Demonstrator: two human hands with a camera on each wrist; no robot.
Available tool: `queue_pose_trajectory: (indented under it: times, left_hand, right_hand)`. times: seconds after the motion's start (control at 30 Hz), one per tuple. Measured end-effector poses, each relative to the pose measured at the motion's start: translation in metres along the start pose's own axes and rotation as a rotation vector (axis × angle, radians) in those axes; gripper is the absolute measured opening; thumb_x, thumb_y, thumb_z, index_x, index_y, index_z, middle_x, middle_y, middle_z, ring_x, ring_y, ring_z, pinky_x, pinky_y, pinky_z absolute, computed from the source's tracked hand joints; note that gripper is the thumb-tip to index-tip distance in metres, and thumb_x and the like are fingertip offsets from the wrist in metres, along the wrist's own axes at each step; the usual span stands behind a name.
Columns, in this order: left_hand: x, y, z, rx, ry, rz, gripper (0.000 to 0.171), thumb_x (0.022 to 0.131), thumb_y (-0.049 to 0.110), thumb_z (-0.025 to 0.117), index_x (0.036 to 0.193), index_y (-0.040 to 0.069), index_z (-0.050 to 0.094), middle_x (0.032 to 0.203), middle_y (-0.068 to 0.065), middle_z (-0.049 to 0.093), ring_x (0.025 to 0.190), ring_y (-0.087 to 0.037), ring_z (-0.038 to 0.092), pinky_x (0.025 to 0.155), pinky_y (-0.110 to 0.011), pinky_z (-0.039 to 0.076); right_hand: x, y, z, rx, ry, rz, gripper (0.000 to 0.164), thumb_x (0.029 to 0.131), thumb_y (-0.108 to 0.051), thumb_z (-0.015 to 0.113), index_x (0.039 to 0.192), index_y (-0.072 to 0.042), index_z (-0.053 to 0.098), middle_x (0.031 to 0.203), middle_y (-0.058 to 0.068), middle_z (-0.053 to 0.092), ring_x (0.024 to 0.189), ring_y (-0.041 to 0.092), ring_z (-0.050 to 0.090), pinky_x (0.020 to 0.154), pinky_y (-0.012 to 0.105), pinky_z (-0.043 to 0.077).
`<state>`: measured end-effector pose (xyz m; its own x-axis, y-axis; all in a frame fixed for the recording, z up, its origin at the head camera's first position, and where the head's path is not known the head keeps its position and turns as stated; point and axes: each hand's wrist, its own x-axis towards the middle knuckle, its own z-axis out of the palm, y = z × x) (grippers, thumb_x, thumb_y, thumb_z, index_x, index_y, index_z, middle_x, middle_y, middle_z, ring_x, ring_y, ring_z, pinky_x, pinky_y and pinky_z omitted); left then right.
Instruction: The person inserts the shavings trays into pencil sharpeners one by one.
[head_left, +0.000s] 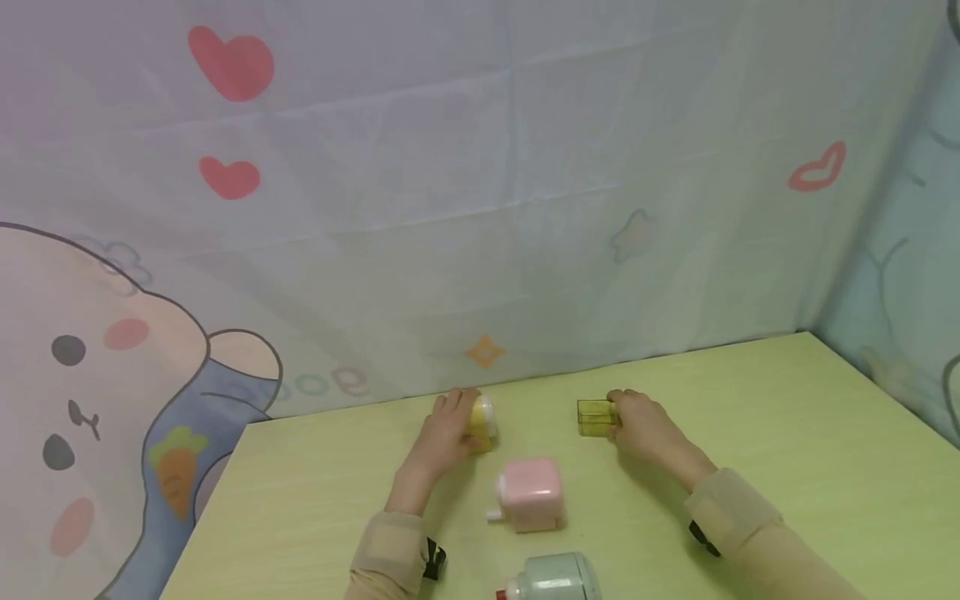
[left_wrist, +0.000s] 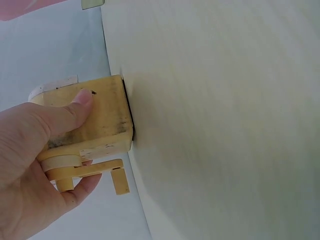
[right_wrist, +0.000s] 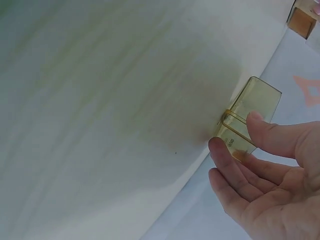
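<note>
At the far side of the table, my left hand (head_left: pixel 444 433) grips a yellow hand-crank pencil sharpener (head_left: pixel 480 427). In the left wrist view the thumb presses one face of the sharpener (left_wrist: pixel 102 112), which has dark smudges, and the fingers curl behind its crank (left_wrist: pixel 100 169). My right hand (head_left: pixel 647 427) holds a see-through yellow shavings drawer (head_left: pixel 595 418), apart from the sharpener and to its right. Up close in the right wrist view, thumb and fingertips pinch the drawer (right_wrist: pixel 260 97) near one end.
A pink crank pencil sharpener (head_left: pixel 532 496) stands nearer, between my forearms. Closer still is a grey-green one (head_left: pixel 558 579), cut off by the frame's lower edge. A printed cloth (head_left: pixel 450 275) hangs behind the table's (head_left: pixel 750 408) far edge.
</note>
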<state>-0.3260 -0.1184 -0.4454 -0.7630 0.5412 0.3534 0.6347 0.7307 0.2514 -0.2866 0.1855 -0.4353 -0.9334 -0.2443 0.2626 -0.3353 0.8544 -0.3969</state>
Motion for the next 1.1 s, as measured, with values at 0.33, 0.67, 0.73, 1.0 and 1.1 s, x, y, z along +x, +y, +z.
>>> queue_pose_trajectory:
  times: [0.33, 0.67, 0.73, 1.0, 1.1]
  left_hand:
    - [0.005, 0.007, 0.001, 0.004, 0.004, 0.015, 0.064, 0.072, 0.018, 0.072, 0.126, 0.005, 0.041, 0.115, -0.012, 0.050, 0.097, -0.026, 0.042, 0.070, -0.043, 0.048]
    - [0.007, 0.014, 0.002, 0.025, -0.025, -0.008, 0.067, 0.072, 0.022, 0.072, 0.128, 0.008, 0.038, 0.115, -0.008, 0.049, 0.098, -0.023, 0.040, 0.072, -0.041, 0.046]
    - [0.007, 0.014, 0.003, 0.022, -0.024, -0.010, 0.067, 0.072, 0.023, 0.072, 0.128, 0.008, 0.039, 0.114, -0.008, 0.049, 0.097, -0.022, 0.040, 0.072, -0.040, 0.046]
    - [0.003, 0.017, 0.008, 0.014, -0.014, 0.010, 0.067, 0.071, 0.024, 0.072, 0.127, 0.007, 0.040, 0.110, -0.007, 0.049, 0.094, -0.021, 0.040, 0.069, -0.038, 0.045]
    - [0.004, 0.018, 0.009, 0.020, -0.002, 0.023, 0.066, 0.071, 0.024, 0.073, 0.127, 0.007, 0.040, 0.109, -0.007, 0.050, 0.092, -0.021, 0.040, 0.068, -0.036, 0.045]
  right_hand:
    - [0.006, 0.001, -0.005, -0.015, -0.014, 0.005, 0.041, 0.067, 0.000, 0.067, 0.104, 0.013, 0.056, 0.085, 0.024, 0.062, 0.070, 0.027, 0.054, 0.060, 0.046, 0.051]
    - [0.008, -0.002, -0.004, -0.024, -0.035, 0.016, 0.042, 0.068, -0.003, 0.069, 0.105, 0.012, 0.057, 0.087, 0.024, 0.064, 0.072, 0.026, 0.055, 0.062, 0.046, 0.051]
    - [0.008, -0.004, -0.004, -0.014, -0.042, 0.020, 0.043, 0.068, -0.003, 0.069, 0.106, 0.013, 0.056, 0.088, 0.024, 0.064, 0.072, 0.026, 0.055, 0.062, 0.046, 0.051]
    - [0.007, -0.008, 0.001, 0.025, -0.068, 0.031, 0.045, 0.068, -0.002, 0.069, 0.109, 0.012, 0.056, 0.086, 0.022, 0.065, 0.067, 0.021, 0.052, 0.060, 0.042, 0.051]
    - [0.008, -0.010, 0.003, 0.024, -0.064, 0.019, 0.046, 0.067, -0.001, 0.069, 0.108, 0.012, 0.056, 0.083, 0.021, 0.065, 0.064, 0.020, 0.052, 0.059, 0.041, 0.051]
